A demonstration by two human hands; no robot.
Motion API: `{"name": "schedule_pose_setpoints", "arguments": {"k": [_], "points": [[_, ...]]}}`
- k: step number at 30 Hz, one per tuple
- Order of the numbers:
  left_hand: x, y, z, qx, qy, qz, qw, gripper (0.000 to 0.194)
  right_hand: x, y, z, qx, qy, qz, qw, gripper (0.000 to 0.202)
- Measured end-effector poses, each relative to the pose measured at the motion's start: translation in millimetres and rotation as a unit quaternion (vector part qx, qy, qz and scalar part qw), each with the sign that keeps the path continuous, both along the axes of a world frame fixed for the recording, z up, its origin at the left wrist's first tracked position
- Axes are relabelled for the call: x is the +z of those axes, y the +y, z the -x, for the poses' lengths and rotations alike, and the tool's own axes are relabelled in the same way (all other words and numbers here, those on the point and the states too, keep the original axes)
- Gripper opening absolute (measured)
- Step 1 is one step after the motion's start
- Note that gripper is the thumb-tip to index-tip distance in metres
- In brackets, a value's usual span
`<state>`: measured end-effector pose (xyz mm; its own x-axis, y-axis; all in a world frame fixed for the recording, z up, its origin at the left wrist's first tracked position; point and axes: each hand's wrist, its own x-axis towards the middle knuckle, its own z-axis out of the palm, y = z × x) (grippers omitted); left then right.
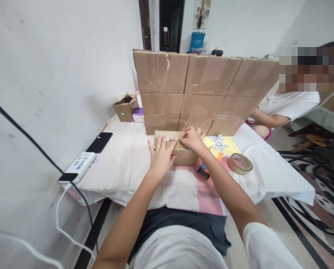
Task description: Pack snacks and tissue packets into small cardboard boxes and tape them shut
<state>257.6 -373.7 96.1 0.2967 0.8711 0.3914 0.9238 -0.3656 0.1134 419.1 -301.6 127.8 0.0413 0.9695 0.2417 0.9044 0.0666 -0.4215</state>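
A small brown cardboard box [183,158] lies on the cloth-covered table in front of me. My left hand [161,155] rests on its top and front edge with the fingers spread. On the right part of the top, my right hand [191,138] has its fingers pinched together; whatever is between them is too small to make out. Shiny tape shows on the lid between my hands. Near my right forearm lies a blue and orange tool [203,172], partly hidden by the arm. A roll of brown packing tape [233,167] sits farther right.
A wall of stacked, taped cardboard boxes [203,76] stands just behind. A black phone [99,142] and a white power strip [81,164] with cables lie at left. An open carton [124,111] stands at back left. Another person [292,102] sits at right.
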Motion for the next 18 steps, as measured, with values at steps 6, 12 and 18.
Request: {"name": "schedule_pose_setpoints", "arguments": {"k": [6, 12, 18], "points": [[-1.4, 0.9, -16.6, 0.021, -0.021, 0.005, 1.0, 0.06, 0.4, 0.9, 1.3, 0.018, -0.013, 0.013, 1.0, 0.018], [-0.4, 4.1, -29.0, 0.037, -0.043, 0.007, 0.998, 0.06, 4.8, -0.9, -1.5, 0.032, -0.042, 0.021, 0.998, 0.018], [-1.5, 3.5, -30.5, 0.035, -0.05, 0.007, 0.998, 0.051, 3.3, 2.8, -4.8, 0.033, -0.039, 0.0, 0.999, 0.026]]}}
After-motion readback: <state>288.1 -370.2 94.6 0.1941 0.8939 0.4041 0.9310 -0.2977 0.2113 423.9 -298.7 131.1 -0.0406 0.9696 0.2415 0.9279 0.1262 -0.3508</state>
